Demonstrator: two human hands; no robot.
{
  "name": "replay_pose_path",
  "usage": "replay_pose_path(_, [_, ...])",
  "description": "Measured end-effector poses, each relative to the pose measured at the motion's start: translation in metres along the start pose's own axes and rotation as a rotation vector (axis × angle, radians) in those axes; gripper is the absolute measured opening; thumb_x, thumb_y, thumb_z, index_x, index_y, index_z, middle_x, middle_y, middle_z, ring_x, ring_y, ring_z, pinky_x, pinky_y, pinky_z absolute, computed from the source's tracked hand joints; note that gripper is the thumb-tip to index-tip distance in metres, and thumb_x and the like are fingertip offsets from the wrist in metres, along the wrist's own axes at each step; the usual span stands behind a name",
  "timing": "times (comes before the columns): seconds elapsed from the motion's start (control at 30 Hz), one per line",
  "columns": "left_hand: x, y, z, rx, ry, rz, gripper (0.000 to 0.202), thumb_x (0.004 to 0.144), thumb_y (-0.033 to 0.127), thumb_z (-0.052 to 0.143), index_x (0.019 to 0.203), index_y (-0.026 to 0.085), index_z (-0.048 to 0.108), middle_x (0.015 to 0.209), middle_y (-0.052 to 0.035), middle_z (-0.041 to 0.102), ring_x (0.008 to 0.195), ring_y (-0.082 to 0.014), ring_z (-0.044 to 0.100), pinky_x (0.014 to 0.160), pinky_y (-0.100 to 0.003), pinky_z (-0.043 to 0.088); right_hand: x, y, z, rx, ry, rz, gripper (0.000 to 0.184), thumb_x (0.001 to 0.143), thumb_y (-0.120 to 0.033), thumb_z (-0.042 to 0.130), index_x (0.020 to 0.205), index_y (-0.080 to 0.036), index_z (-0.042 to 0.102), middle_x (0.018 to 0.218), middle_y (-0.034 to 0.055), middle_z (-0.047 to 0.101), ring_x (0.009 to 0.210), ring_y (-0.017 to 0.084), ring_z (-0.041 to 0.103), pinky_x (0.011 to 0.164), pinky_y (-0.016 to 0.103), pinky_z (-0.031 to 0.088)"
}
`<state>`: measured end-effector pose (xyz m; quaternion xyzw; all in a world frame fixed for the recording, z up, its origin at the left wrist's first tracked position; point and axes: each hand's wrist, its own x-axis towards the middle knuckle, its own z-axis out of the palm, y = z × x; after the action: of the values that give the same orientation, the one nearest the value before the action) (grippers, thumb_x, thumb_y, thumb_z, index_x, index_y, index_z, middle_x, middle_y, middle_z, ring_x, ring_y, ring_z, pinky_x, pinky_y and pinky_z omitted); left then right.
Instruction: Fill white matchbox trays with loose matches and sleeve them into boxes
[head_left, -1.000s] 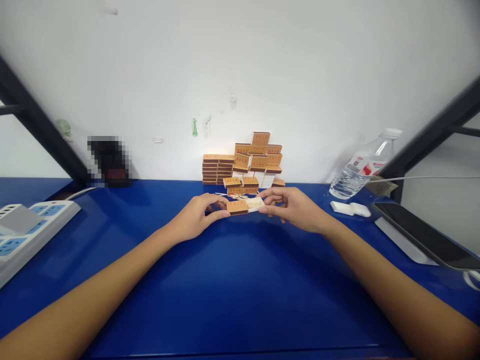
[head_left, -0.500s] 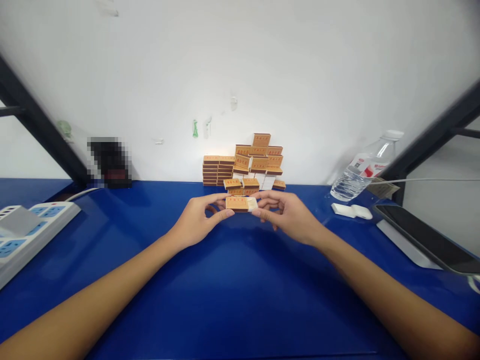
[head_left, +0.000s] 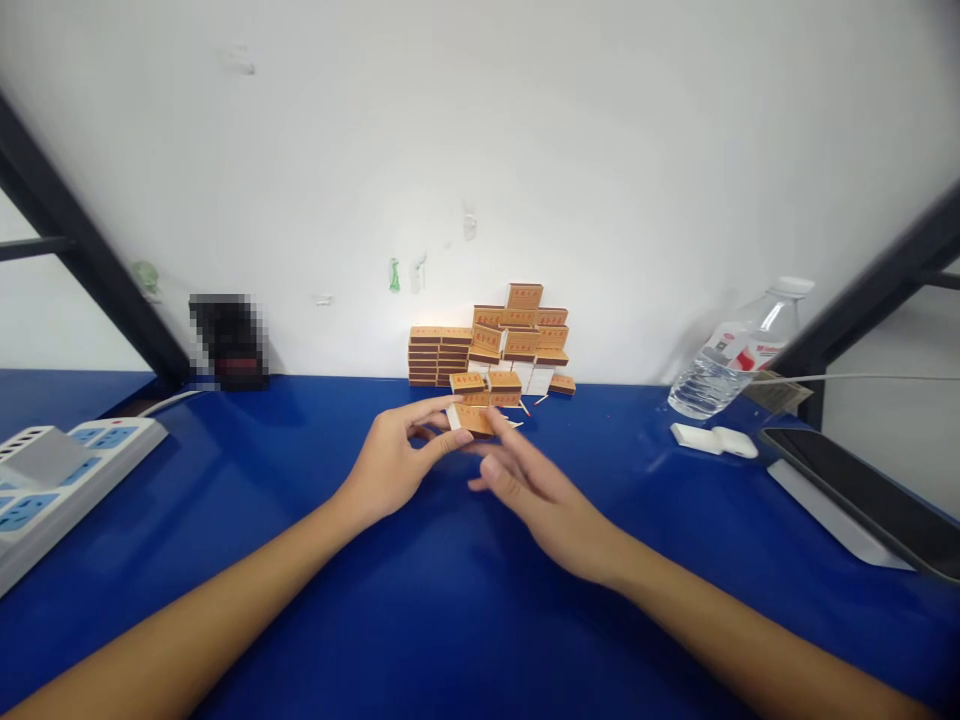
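Note:
My left hand (head_left: 397, 455) pinches a small brown matchbox (head_left: 472, 418) between thumb and fingers, held above the blue table (head_left: 465, 590). My right hand (head_left: 536, 490) hovers just below and right of the box with fingers stretched out, holding nothing. Behind them a pile of matchboxes (head_left: 499, 340) is stacked against the white wall, with two more boxes (head_left: 487, 384) in front of it. A few loose matches (head_left: 536, 402) lie near the pile.
A white power strip (head_left: 52, 475) lies at the left edge. A plastic water bottle (head_left: 731, 350), a white case (head_left: 712, 439) and a dark phone (head_left: 870, 490) sit at the right. Black frame struts cross both upper corners.
The matchbox drawer has been pushed shut. My right hand let go of the box and dropped back toward me with fingers open. The left hand keeps the box, now tilted.

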<state>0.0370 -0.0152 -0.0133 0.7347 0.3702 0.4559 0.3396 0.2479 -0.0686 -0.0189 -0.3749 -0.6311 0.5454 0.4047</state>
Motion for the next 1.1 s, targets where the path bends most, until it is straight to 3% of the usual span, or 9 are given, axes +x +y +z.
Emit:
replay_pose_path(0.13, [0.002, -0.004, -0.002, 0.035, 0.028, 0.004, 0.044, 0.087, 0.037, 0.081, 0.128, 0.023, 0.075, 0.107, -0.0046, 0.081, 0.096, -0.0232, 0.075, 0.082, -0.033, 0.060, 0.007, -0.003, -0.010, 0.161, 0.144, -0.041, 0.089, 0.099, -0.059, 0.062, 0.169, -0.037, 0.012, 0.174, 0.0080, 0.026, 0.154, 0.033, 0.037, 0.116, 0.057, 0.047])
replay_pose_path(0.23, [0.003, -0.005, -0.003, 0.047, 0.029, 0.006, 0.042, 0.090, 0.039, 0.078, 0.130, 0.025, 0.074, 0.110, -0.0044, 0.081, 0.098, -0.0229, 0.075, 0.084, -0.034, 0.060, 0.007, -0.005, -0.012, 0.260, 0.089, 0.010, 0.092, 0.097, -0.057, 0.066, 0.169, -0.036, 0.012, 0.172, 0.0063, 0.030, 0.157, 0.029, 0.033, 0.125, 0.054, 0.037])
replay_pose_path(0.33, [0.003, -0.003, -0.005, 0.057, 0.030, 0.013, 0.041, 0.091, 0.040, 0.077, 0.130, 0.026, 0.075, 0.113, -0.0044, 0.080, 0.100, -0.0233, 0.074, 0.086, -0.035, 0.060, 0.003, -0.006, -0.009, 0.268, 0.028, -0.022, 0.094, 0.097, -0.056, 0.067, 0.169, -0.038, 0.009, 0.174, 0.0029, 0.025, 0.160, 0.027, 0.025, 0.130, 0.054, 0.025])
replay_pose_path(0.53, [0.003, -0.003, -0.004, 0.069, 0.072, 0.017, 0.044, 0.089, 0.043, 0.079, 0.129, 0.025, 0.075, 0.110, -0.0052, 0.080, 0.098, -0.0243, 0.074, 0.085, -0.036, 0.060, 0.001, -0.011, -0.010, 0.254, -0.021, -0.036, 0.096, 0.095, -0.053, 0.070, 0.169, -0.039, 0.010, 0.176, -0.0001, 0.015, 0.163, 0.025, 0.013, 0.131, 0.054, 0.022])
replay_pose_path(0.7, [0.009, -0.002, -0.004, 0.099, 0.085, 0.041, 0.044, 0.089, 0.043, 0.077, 0.129, 0.024, 0.075, 0.111, -0.0058, 0.080, 0.099, -0.0244, 0.073, 0.086, -0.037, 0.060, 0.006, -0.010, -0.016, 0.264, 0.000, -0.042, 0.091, 0.093, -0.052, 0.072, 0.168, -0.039, 0.020, 0.175, 0.0013, 0.022, 0.160, 0.026, 0.024, 0.130, 0.053, 0.025])
replay_pose_path(0.87, [0.048, -0.003, -0.030, 0.251, 0.212, 0.136, 0.047, 0.089, 0.045, 0.074, 0.130, 0.022, 0.074, 0.116, -0.0087, 0.076, 0.104, -0.0245, 0.070, 0.087, -0.037, 0.060, 0.022, -0.001, -0.026, 0.088, 0.217, -0.115, 0.089, 0.089, -0.047, 0.074, 0.165, -0.028, 0.032, 0.162, 0.0140, 0.048, 0.148, 0.029, 0.047, 0.121, 0.053, 0.040])
replay_pose_path(1.0, [0.090, -0.009, -0.047, 0.498, 0.292, 0.174, 0.043, 0.093, 0.040, 0.069, 0.129, 0.017, 0.073, 0.118, -0.0112, 0.073, 0.107, -0.0244, 0.067, 0.089, -0.037, 0.058, 0.030, 0.001, -0.044, -0.198, 0.253, -0.149, 0.044, 0.091, -0.039, 0.070, 0.130, -0.020, 0.068, 0.140, 0.0152, 0.068, 0.129, 0.029, 0.064, 0.107, 0.050, 0.054])
replay_pose_path(1.1, [0.110, -0.017, -0.045, 0.583, 0.305, 0.172, 0.039, 0.092, 0.036, 0.070, 0.127, 0.018, 0.074, 0.114, -0.0109, 0.075, 0.110, -0.0279, 0.064, 0.099, -0.044, 0.052, 0.034, -0.001, -0.063, -0.367, 0.336, -0.208, 0.025, 0.091, -0.037, 0.065, 0.105, -0.019, 0.075, 0.122, 0.0126, 0.076, 0.112, 0.027, 0.071, 0.096, 0.046, 0.058])
